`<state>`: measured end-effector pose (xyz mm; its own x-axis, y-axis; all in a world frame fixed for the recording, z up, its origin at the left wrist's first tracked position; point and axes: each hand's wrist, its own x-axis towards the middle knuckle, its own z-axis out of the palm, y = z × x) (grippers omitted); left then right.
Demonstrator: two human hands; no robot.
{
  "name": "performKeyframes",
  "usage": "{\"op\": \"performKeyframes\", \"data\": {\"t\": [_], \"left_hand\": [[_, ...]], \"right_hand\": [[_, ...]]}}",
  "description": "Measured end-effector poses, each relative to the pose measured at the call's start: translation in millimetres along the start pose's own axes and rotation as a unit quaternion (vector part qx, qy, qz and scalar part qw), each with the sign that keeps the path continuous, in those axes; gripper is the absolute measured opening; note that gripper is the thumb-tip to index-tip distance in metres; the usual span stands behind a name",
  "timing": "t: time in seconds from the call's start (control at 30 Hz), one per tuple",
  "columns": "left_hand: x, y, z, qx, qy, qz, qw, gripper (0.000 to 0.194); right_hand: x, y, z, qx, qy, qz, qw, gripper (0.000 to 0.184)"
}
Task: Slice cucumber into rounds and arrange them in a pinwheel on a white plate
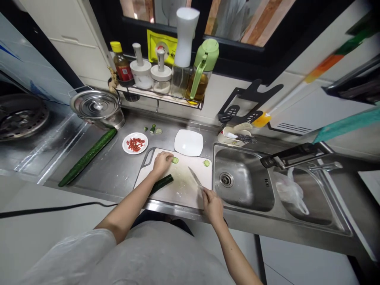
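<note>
My right hand point(212, 205) is closed round the handle of a kitchen knife point(194, 177), its blade angled up and left over the white cutting board point(191, 198). Near the board's top edge my left hand point(162, 163) pinches at a small group of cucumber slices point(175, 160); how many are between the fingers cannot be made out. A cut length of dark green cucumber point(163, 183) lies below it, partly hidden by my left forearm. Other pale slices point(206, 163) rest at the board's upper right. Just behind the board stands a white square plate point(189, 142).
A small plate point(125, 147) of chopped red pieces and a whole cucumber point(89, 156) are on the left. Cucumber scraps point(152, 129) lie behind. A lidded steel pot point(97, 106) stands back left, below a seasoning rack point(160, 97). The sink point(243, 178) borders the board's right.
</note>
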<state>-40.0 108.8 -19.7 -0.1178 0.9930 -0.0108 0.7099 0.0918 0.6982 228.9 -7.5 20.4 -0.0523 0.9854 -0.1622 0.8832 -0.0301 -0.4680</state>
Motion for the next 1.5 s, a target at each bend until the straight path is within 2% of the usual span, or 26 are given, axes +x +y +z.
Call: {"op": "performKeyframes", "data": {"t": [0.13,0.3,0.43,0.57,0.63,0.67,0.77,0.8,0.87,0.93,1.17,1.5], "left_hand": [[-42.3,-11.0,-13.4,-0.026,0.014,0.033,0.999,0.022],[-89.1,-20.2,-16.0,0.047,-0.015,0.163,0.985,0.022],[-98.0,-25.6,-10.3,0.087,-0.012,0.211,0.973,0.023],[-96.1,-30.3,-6.2,0.092,0.000,0.226,0.970,0.024],[-95.4,-31.9,-5.6,0.094,0.003,0.233,0.968,0.024],[-95.3,-32.3,-5.5,0.094,0.003,0.236,0.967,0.024],[-95.7,-32.2,-5.5,0.095,0.000,0.245,0.965,0.025],[-96.0,-31.8,-5.5,0.094,0.000,0.247,0.965,0.025],[-96.7,-30.7,-5.6,0.092,-0.002,0.246,0.965,0.025],[-97.3,-29.8,-5.8,0.092,-0.003,0.243,0.966,0.026],[-97.0,-30.5,-5.4,0.088,-0.002,0.235,0.968,0.025],[-96.7,-30.7,-6.7,0.087,-0.011,0.234,0.968,0.026]], "right_hand": [[6.3,-0.2,17.2,0.206,-0.048,0.045,0.976,0.041],[7.4,-16.2,25.0,0.280,-0.112,0.067,0.951,0.030],[7.7,-31.8,23.4,0.356,-0.140,0.111,0.917,0.027],[10.2,-39.8,20.1,0.425,-0.167,0.152,0.876,0.030],[11.4,-42.0,17.2,0.400,-0.200,0.149,0.882,0.024],[11.8,-43.3,15.3,0.362,-0.214,0.135,0.897,0.020],[10.9,-49.9,9.5,0.167,-0.222,0.050,0.959,0.013],[9.9,-53.1,7.9,0.091,-0.218,0.023,0.971,0.013],[7.4,-60.4,5.7,-0.030,-0.223,-0.015,0.974,0.015],[4.8,-67.5,4.8,-0.098,-0.239,-0.035,0.965,0.017],[1.8,-79.8,3.0,-0.141,-0.280,-0.050,0.948,0.019],[1.0,-80.3,3.5,-0.130,-0.278,-0.052,0.950,0.023]]}}
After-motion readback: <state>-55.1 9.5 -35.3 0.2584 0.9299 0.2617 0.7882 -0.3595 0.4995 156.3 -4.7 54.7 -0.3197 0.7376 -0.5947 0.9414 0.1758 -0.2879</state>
